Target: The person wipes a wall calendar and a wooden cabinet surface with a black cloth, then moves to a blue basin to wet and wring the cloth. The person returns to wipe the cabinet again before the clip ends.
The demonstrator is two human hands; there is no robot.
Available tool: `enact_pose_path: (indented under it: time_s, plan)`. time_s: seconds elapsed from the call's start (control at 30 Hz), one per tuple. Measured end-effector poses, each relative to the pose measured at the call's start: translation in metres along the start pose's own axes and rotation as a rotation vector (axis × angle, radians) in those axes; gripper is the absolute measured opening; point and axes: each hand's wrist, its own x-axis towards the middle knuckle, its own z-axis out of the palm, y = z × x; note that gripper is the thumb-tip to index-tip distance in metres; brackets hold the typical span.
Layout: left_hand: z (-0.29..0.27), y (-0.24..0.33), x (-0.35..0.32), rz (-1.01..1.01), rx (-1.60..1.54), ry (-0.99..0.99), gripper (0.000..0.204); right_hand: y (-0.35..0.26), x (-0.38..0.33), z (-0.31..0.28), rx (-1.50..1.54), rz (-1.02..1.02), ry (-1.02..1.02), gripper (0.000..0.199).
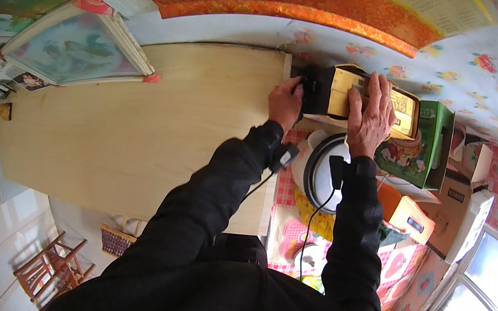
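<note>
A tan and black rectangular box point(338, 95) lies against the flowered wall at the far end of the wooden top point(134, 128). My left hand point(286, 101) grips the box's dark left end. My right hand point(371, 114) lies flat over its top, fingers spread across the tan face. Both forearms in black sleeves reach up from the lower edge, each with a small black device and cable at the wrist. Under my right wrist sits a white round appliance with a dark ring point(321, 169).
A green printed carton point(420, 146) stands right of the box, with an orange box point(408, 214) and white cartons point(468, 214) beyond. A framed picture point(74, 48) leans at the far left. A wooden stool point(52, 267) stands on the floor. A window point(477, 296) is at the right.
</note>
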Motion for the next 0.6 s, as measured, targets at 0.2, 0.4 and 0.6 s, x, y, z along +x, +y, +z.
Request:
enact_pose_path:
  time_s: [0.2,0.4,0.6]
  plan:
    - [-0.005,0.069,0.000,0.242,-0.624,0.047,0.034,-0.001,-0.004,-0.004,0.028,0.012,-0.013,0.061]
    - [0.003,0.036,-0.028,0.003,-0.260,0.119,0.035,-0.004,-0.003,-0.004,0.017,-0.002,0.004,0.060]
    - [-0.016,0.070,-0.075,0.112,-0.428,0.092,0.035,-0.002,-0.003,-0.003,0.015,-0.002,0.024,0.059]
